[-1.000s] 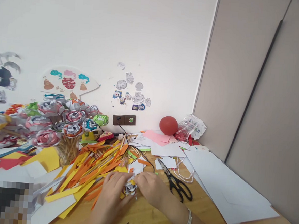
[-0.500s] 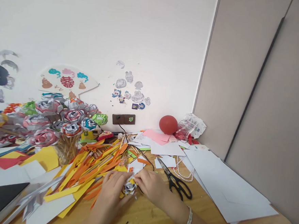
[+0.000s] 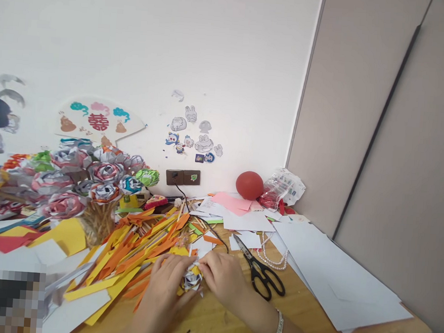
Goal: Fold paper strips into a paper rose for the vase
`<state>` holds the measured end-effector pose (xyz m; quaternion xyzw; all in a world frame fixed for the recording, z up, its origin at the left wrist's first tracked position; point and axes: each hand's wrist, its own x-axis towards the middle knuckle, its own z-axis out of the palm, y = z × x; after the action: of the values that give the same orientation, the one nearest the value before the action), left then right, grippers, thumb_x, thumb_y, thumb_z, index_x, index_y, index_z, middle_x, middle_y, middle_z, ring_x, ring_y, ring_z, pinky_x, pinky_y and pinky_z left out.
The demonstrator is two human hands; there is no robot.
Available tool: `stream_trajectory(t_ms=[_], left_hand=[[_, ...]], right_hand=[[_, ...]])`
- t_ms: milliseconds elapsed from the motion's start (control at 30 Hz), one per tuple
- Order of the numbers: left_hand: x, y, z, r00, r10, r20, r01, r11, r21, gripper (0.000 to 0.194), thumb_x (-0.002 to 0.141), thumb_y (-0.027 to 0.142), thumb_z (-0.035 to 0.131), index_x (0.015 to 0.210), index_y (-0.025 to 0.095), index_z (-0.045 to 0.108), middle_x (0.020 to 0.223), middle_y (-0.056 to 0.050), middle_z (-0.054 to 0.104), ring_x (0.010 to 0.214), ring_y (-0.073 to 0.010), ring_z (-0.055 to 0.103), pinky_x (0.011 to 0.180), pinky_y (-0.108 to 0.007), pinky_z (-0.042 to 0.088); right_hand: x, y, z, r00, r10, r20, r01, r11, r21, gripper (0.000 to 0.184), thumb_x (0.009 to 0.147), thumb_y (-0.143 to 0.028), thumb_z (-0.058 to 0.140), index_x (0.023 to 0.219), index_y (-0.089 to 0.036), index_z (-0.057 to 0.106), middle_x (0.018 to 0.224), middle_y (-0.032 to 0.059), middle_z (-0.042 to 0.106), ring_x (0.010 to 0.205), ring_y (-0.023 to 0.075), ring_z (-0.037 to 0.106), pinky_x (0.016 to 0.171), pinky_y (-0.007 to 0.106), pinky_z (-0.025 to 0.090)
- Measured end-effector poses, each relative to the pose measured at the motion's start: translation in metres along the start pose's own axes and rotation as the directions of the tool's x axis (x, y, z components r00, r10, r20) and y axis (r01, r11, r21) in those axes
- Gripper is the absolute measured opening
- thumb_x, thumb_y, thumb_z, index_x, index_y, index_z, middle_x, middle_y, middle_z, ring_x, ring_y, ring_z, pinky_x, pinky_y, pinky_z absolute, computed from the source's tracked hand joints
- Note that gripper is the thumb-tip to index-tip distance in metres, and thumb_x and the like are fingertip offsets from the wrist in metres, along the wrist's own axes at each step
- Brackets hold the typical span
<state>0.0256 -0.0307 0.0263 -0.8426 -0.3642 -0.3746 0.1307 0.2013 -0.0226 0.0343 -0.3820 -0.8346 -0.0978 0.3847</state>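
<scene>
Between my two hands, low in the middle of the head view, is a small paper flower (image 3: 191, 280) of folded white, dark and yellow paper. My left hand (image 3: 168, 283) is closed around its left side, the thumb below it and the fingers over the top. My right hand (image 3: 224, 278) pinches at its upper right edge, thumb against forefinger; a bracelet (image 3: 278, 332) is on that wrist. The fingers cover part of the flower. Just right of my right hand lie black-handled scissors (image 3: 260, 270), blades pointing away.
Orange and yellow paper strips (image 3: 125, 251) cover the table left of my hands. Behind them stand finished paper flowers (image 3: 105, 171). White sheets (image 3: 336, 276), a pearl string (image 3: 272, 256) and a red balloon (image 3: 249, 185) are to the right. A black cable (image 3: 213, 229) runs from the wall socket.
Both hands stay almost in place on the paper flower, with only slight finger movement. A pixelated patch now covers the dark object at the lower left.
</scene>
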Motion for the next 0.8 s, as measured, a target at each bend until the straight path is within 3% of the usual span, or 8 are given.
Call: stream_trajectory(t_ms=[233, 367, 800], left_hand=[[-0.001, 0.0, 0.001, 1.0, 0.007, 0.026, -0.008, 1.0, 0.015, 0.038, 0.079, 0.024, 0.06, 0.114, 0.023, 0.047, 0.098, -0.006, 0.068, 0.088, -0.0239, 0.061, 0.087, -0.042, 0.035], [-0.001, -0.001, 0.0, 0.999, 0.016, 0.031, -0.017, 1.0, 0.022, 0.039, 0.078, 0.021, 0.06, 0.114, 0.023, 0.047, 0.098, -0.006, 0.068, 0.088, -0.0241, 0.06, 0.087, -0.042, 0.034], [-0.001, 0.001, 0.001, 1.0, 0.016, 0.013, -0.016, 0.999, 0.036, 0.037, 0.079, 0.02, 0.06, 0.113, 0.02, 0.047, 0.097, -0.006, 0.066, 0.088, -0.0237, 0.059, 0.086, -0.042, 0.032]], right_hand=[[0.0, 0.002, -0.01, 1.0, 0.022, -0.003, -0.022, 0.999, 0.044, 0.019, 0.091, -0.035, 0.047, 0.082, -0.019, 0.053, 0.075, 0.0017, 0.065, 0.07, 0.0179, 0.06, 0.06, 0.027, 0.036], [0.0, 0.002, -0.011, 0.997, 0.01, -0.072, -0.007, 0.999, 0.039, 0.023, 0.092, -0.039, 0.045, 0.087, -0.019, 0.056, 0.075, 0.002, 0.065, 0.069, 0.0174, 0.06, 0.06, 0.027, 0.037], [0.0, -0.002, -0.001, 0.981, 0.003, -0.194, 0.02, 0.993, 0.119, 0.041, 0.095, -0.043, 0.036, 0.074, -0.019, 0.061, 0.063, 0.0011, 0.065, 0.059, 0.0148, 0.059, 0.055, 0.026, 0.037]])
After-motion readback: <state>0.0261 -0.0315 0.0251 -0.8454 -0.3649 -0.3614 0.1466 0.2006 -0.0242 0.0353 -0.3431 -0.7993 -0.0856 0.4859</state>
